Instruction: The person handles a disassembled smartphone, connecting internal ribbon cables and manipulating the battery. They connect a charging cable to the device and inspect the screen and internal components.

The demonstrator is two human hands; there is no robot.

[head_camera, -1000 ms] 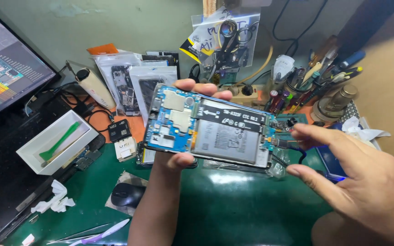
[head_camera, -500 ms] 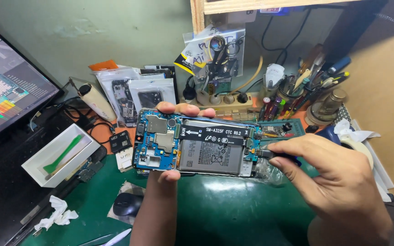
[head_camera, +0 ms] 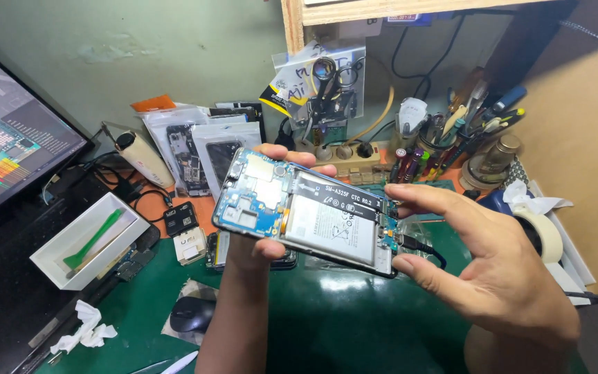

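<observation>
**Opened phone held above desk, cable at its lower end**

Left hand raised from below, clamped on an opened phone: fingertips over the far long edge, thumb on the near edge. Phone held in the air above the green desk, back cover off, tilted slightly down to the right. Blue circuit board with metal shields at the left end; white battery with a black label strip filling the middle and right.

Right hand at the phone's right end, fingers spread and curved, forefinger over the top corner, thumb beside the bottom corner. Black cable plugged at that end, just beside the thumb. Cannot tell whether thumb and finger actually pinch the plug or only rest beside it.

Surroundings:
- Monitor at far left, showing a coloured layout.
- White tray with a green pry tool, left of the phone, on the desk.
- Clear bags of spare parts leaning against the wall behind.
- Cup of screwdrivers and pens at upper right; roll of tape near the right hand.
- Black mouse and crumpled tissue at lower left.
</observation>
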